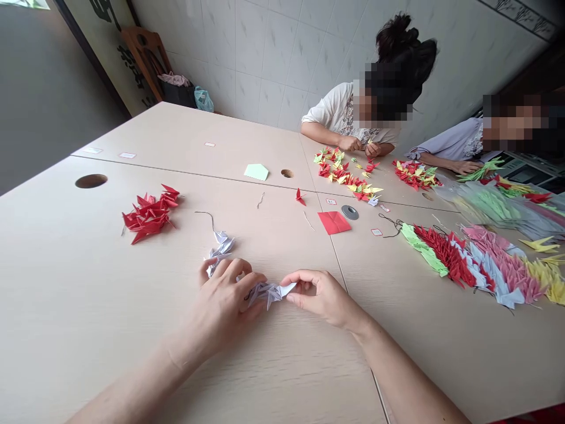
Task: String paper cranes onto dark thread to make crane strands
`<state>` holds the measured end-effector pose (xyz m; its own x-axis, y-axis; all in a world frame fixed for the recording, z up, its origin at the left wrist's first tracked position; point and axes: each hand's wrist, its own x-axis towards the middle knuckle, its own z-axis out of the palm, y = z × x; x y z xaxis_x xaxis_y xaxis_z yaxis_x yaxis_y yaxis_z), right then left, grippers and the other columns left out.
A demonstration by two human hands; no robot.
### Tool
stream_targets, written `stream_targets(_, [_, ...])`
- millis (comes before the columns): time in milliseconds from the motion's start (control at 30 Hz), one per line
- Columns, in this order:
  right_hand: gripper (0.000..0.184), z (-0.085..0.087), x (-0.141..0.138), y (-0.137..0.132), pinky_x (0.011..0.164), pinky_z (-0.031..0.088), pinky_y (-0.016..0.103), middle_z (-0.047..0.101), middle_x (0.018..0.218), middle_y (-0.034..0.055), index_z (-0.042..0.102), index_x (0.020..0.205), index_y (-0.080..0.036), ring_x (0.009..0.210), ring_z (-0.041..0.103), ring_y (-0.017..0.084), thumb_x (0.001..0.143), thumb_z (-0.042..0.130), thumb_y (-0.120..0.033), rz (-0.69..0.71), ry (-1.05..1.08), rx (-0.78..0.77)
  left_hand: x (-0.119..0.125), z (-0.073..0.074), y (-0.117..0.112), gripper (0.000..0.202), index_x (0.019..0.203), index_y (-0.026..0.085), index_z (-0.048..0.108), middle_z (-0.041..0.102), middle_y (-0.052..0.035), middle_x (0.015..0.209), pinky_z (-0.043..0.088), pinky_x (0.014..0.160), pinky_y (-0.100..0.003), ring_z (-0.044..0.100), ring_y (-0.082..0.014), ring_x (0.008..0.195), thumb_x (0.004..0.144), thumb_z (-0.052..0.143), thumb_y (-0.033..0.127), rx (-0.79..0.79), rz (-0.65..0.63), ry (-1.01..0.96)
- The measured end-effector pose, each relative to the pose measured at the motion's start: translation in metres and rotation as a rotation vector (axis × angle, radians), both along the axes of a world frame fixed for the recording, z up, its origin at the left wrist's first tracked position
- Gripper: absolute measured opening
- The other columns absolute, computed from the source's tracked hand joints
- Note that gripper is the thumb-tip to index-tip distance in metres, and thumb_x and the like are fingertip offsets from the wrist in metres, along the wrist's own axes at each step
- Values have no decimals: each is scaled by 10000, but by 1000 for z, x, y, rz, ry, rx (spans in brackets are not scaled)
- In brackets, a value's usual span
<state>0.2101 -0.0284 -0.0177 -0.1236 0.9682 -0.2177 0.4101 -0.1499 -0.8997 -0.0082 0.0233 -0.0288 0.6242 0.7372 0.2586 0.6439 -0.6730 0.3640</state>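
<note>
Item: pale lilac paper cranes on a dark thread, found on a pale wood-grain table between our hands, with a second crane lying just beyond our left hand. That hand was curled over the cranes, fingers half closed; we could not tell whether it gripped them or merely rested there. Our right hand was pinched almost shut, thumb and forefinger on one crane's wing. Risks: too hard a pinch could crease the thin paper; a tug on the thread could drag the second crane or snag it. Nearby stock: a heap of red paper cranes, a folded red paper square, a pale green paper sheet and long bundles of coloured cranes, cut off at the right edge. Hidden: the thread's path under our left palm. Two co-workers sat across the table; the hand of one was too small to show what it held
</note>
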Motion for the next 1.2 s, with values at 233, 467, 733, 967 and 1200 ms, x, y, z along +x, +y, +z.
stream_targets(233, [134, 0, -2, 0, 617, 430, 220, 655, 759, -10, 705, 868, -189, 682, 559, 113, 861, 601, -273, 9, 13, 26, 1, 0, 2, 103, 844, 284, 651, 666, 15, 896, 217, 953, -448, 595, -202, 910, 883, 559, 260, -25, -9, -36])
stream_targets(467, [152, -7, -5, -2, 677, 471, 243, 641, 885, 16, 650, 888, -209, 766, 600, 129, 907, 499, -192, -14, -203, 247, 2, 2, 2, 162, 828, 262, 639, 715, 34, 815, 178, 1000, -434, 618, -172, 880, 918, 504, 253, -54, -20, -68])
stream_targets(733, [219, -11, -5, -2, 716, 496, 269, 602, 967, 35, 669, 918, -227, 821, 600, 142, 872, 491, -108, 19, -400, 390, 2, -3, 4, 172, 823, 279, 671, 728, 33, 794, 194, 984, -448, 618, -177, 858, 905, 526, 237, -31, -17, -71])
stream_targets(967, [276, 1, -16, -6, 903, 474, 360, 614, 1073, 53, 591, 1049, -224, 1034, 556, 213, 784, 658, -191, 27, -401, 455, 2, -3, 4, 165, 831, 288, 683, 724, 44, 798, 199, 985, -430, 626, -168, 850, 900, 542, 237, -36, -18, -89])
stream_targets(1200, [138, -4, -15, -5, 848, 469, 325, 627, 974, 25, 579, 919, -232, 967, 561, 188, 835, 598, -125, 31, -412, 432, 2, 5, 1, 197, 835, 278, 676, 728, 18, 807, 199, 987, -448, 620, -189, 861, 916, 507, 220, -83, -28, -78])
